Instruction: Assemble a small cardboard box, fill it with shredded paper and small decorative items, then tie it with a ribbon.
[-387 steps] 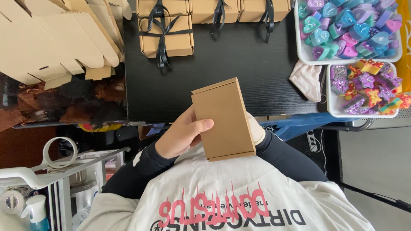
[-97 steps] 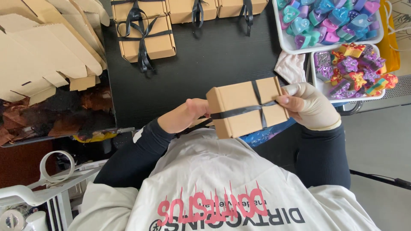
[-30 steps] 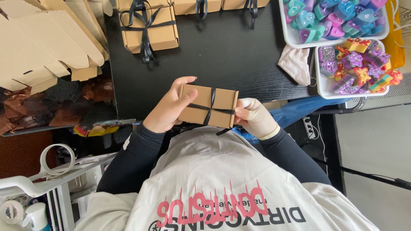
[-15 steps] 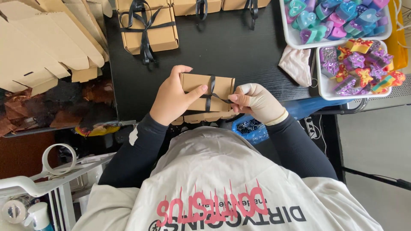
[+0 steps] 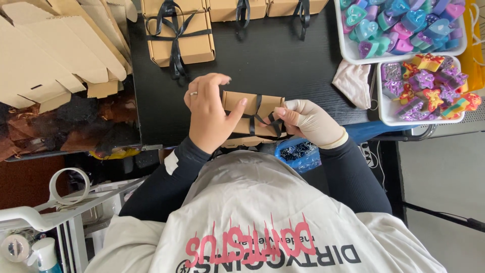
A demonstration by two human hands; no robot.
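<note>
The black desk (image 5: 283, 65) fills the upper middle of the view. Along its left edge lies a heap of flat, unfolded cardboard blanks (image 5: 55, 55). At its far edge stand finished brown boxes, the nearest tied box (image 5: 179, 38) wearing a black bow. To the right are two white trays: the upper tray (image 5: 348, 50) holds heart-shaped coloured pieces, the lower tray (image 5: 386, 114) star and flower shapes. A crumpled pale glove (image 5: 353, 83) lies just beside them.

At the near edge of the desk, in front of the person's chest, sits the small brown box (image 5: 252, 114) being worked on. The bare left hand (image 5: 209, 116), with a ring on one finger, grasps the box's left end, thumb pressed on its top face. The gloved right hand (image 5: 313, 121) pinches the black ribbon (image 5: 260, 119) where its strands cross on the lid.

The risks here seem small but real. The box overhangs the desk's near edge, so a hard tug on the ribbon could pull it off toward the lap. If the left thumb lifts, the crossing may slacken and the ribbon could slide off a corner. The glove probably dulls the fingertips' feel, so a loop could slip out of the pinch. Pulling too tight might dent the thin card lid.
</note>
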